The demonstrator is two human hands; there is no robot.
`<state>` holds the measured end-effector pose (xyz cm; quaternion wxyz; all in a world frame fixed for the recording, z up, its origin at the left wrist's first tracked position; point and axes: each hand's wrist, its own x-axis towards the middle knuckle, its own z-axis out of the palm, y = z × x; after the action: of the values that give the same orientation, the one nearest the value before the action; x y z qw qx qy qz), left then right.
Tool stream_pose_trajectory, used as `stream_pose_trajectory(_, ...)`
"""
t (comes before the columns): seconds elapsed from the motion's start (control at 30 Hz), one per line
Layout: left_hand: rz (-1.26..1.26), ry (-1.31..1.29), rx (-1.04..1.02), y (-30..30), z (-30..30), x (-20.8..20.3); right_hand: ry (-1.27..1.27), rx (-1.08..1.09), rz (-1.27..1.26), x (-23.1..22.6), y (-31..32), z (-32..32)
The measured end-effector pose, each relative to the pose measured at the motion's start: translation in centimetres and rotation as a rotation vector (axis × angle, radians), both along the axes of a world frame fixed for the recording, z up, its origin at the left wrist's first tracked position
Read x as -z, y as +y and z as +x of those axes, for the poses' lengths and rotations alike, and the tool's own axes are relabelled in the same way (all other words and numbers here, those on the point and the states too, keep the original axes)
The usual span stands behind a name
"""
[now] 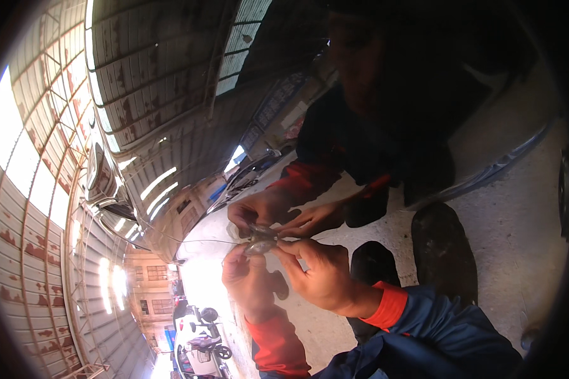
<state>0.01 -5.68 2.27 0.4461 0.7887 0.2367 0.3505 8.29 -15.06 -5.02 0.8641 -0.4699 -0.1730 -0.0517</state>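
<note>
My left hand [241,276] and my right hand [319,273] meet near the middle, against a dark glossy panel [417,120] that looks like car bodywork. Between the fingertips of both is a small, rounded, greyish shiny piece [259,246]; its exact kind is too small to make out. The left hand pinches its left side, while the right thumb and forefinger grip its right end. Mirrored hands and red cuffs show just above the real ones. A thin dark line [212,241] runs across the panel from the left to the piece.
A white scooter [202,344] stands at the lower left. On the left rises a metal shed wall [38,252] with a rusty frame. Dark rounded shapes [446,252] lie over pale concrete at the right, perhaps reflections. A shiny bluish curved edge [499,167] crosses the upper right.
</note>
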Motion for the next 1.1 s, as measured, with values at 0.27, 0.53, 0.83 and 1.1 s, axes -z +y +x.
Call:
stream_pose_trajectory(0.27, 0.007, 0.010, 0.022, 0.0, 0.2, -0.4, -0.012, 0.045, 0.027, -0.3, 0.3, 0.0)
stream_pose_trajectory(0.53, 0.001, 0.059, 0.018, 0.1, 0.2, -0.8, -0.061, 0.071, -0.005, 0.0, 0.1, 0.2)
stream_pose_trajectory(0.83, 0.005, 0.107, 0.108, 0.7, 0.5, -2.6, -0.102, 0.084, -0.025, 0.3, 0.2, 0.3)
stream_pose_trajectory(1.1, -0.128, 0.071, 0.104, 0.8, 0.0, -2.4, -0.154, 0.116, -0.087, 0.2, 0.2, 0.4)
